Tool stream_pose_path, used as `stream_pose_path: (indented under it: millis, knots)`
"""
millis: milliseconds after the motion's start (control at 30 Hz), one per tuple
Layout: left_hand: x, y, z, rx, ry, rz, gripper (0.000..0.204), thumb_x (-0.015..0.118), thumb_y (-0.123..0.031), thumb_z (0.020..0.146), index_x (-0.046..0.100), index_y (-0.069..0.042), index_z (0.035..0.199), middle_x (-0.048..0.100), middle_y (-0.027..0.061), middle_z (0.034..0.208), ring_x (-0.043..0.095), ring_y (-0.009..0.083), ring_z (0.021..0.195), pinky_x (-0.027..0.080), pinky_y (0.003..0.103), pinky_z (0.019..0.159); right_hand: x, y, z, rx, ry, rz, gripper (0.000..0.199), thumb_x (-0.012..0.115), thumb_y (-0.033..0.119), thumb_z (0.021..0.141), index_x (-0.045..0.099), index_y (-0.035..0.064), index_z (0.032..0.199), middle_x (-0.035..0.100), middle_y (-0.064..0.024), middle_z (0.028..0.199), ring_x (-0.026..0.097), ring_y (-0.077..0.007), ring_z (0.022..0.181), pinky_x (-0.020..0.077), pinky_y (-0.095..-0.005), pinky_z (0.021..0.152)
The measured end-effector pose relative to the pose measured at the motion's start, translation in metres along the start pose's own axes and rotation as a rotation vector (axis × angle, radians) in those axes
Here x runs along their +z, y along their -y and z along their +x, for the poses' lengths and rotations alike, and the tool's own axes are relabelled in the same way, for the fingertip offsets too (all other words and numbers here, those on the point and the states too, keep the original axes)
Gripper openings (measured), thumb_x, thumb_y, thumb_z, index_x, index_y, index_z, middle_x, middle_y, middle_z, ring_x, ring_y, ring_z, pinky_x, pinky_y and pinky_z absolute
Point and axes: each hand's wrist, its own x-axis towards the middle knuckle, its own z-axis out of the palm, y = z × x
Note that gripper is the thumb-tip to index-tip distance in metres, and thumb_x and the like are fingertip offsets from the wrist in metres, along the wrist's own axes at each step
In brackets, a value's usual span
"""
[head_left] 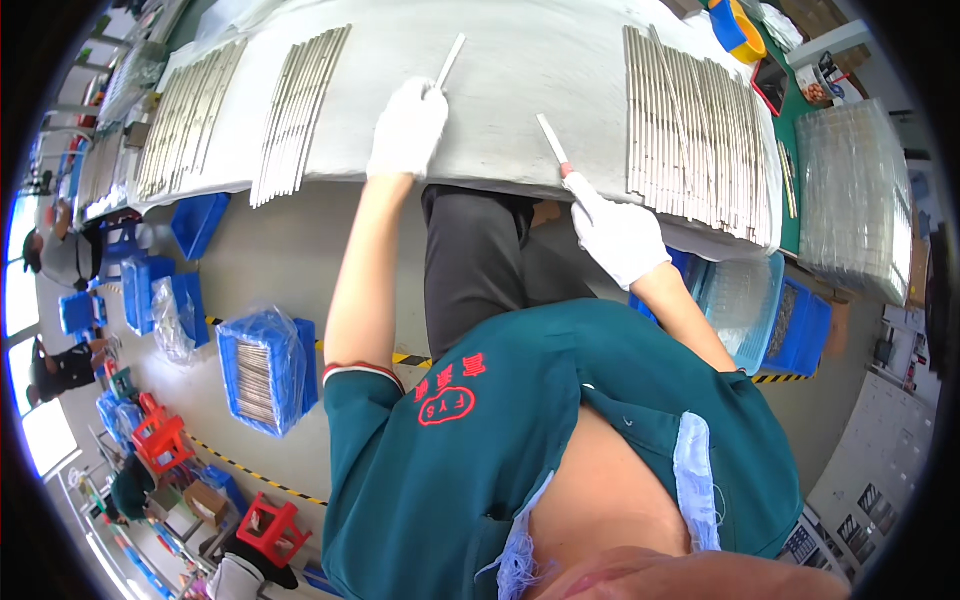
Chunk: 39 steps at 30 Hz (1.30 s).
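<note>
My left hand (407,128), in a white glove, is closed on a thin metal strip (450,60) that points away from me over the grey-covered table (530,60). My right hand (620,235), also gloved in white, grips a small red-handled tool with a pale flat blade (552,138) near the table's front edge. A wide row of long metal strips (695,130) lies just right of that hand. Two more batches of strips (300,105) (190,115) lie side by side to the left of my left hand.
Blue crates (265,365) with metal parts stand on the floor at left, more blue bins (770,310) under the table at right. A stack of clear plastic trays (850,190) sits far right. Red stools (165,440) and other people are at the lower left.
</note>
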Motion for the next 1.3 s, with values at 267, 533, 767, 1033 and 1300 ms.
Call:
stream_pose_path:
  millis: [267, 533, 767, 1033, 1300]
  knots:
    - [0.004, -0.013, -0.097, -0.362, 0.528, -0.853, 0.022, 0.051, -0.023, 0.092, 0.063, -0.005, 0.095, 0.049, -0.0051, 0.061, 0.036, 0.0022, 0.048, 0.029, 0.017, 0.044, -0.008, -0.007, -0.024, 0.071, 0.072, 0.087, 0.052, 0.050, 0.017, 0.084, 0.039, 0.0127, 0.135, 0.059, -0.0090, 0.063, 0.053, -0.0247, 0.041, 0.0439, -0.0378, 0.042]
    - [0.021, -0.021, -0.115, 0.388, 0.024, 0.276, 0.015, 0.056, -0.020, 0.084, 0.064, -0.017, 0.096, 0.061, 0.0009, 0.083, 0.059, 0.0179, 0.074, 0.048, 0.029, 0.063, -0.014, -0.002, -0.034, 0.084, 0.045, 0.219, 0.050, 0.050, 0.020, 0.086, 0.042, 0.0232, 0.135, 0.055, -0.0082, 0.056, 0.052, -0.0259, 0.043, 0.0448, -0.0369, 0.046]
    - [0.018, -0.021, -0.115, 0.444, 0.029, 0.246, 0.016, 0.056, -0.021, 0.085, 0.065, -0.016, 0.098, 0.065, 0.0000, 0.093, 0.062, 0.0185, 0.080, 0.049, 0.027, 0.067, -0.019, 0.002, -0.034, 0.078, 0.134, 0.155, 0.048, 0.051, 0.021, 0.085, 0.046, 0.0289, 0.132, 0.053, -0.0040, 0.055, 0.048, -0.0231, 0.039, 0.0409, -0.0334, 0.040]
    - [0.017, -0.019, -0.108, 0.389, 0.195, 0.004, 0.017, 0.055, -0.013, 0.086, 0.065, -0.009, 0.099, 0.066, 0.0030, 0.095, 0.063, 0.0183, 0.082, 0.049, 0.026, 0.072, -0.028, 0.000, -0.032, -0.002, 0.094, 0.105, 0.047, 0.053, 0.021, 0.085, 0.047, 0.0304, 0.131, 0.047, -0.0027, 0.050, 0.045, -0.0200, 0.037, 0.0384, -0.0319, 0.037]
    - [0.023, -0.014, -0.111, 0.491, -0.007, 0.255, 0.013, 0.058, -0.020, 0.083, 0.064, -0.016, 0.093, 0.062, -0.0009, 0.081, 0.060, 0.0172, 0.067, 0.048, 0.028, 0.057, -0.020, 0.005, -0.023, -0.015, 0.098, 0.102, 0.048, 0.055, 0.017, 0.084, 0.048, 0.0273, 0.130, 0.047, -0.0022, 0.049, 0.045, -0.0190, 0.035, 0.0367, -0.0318, 0.035]
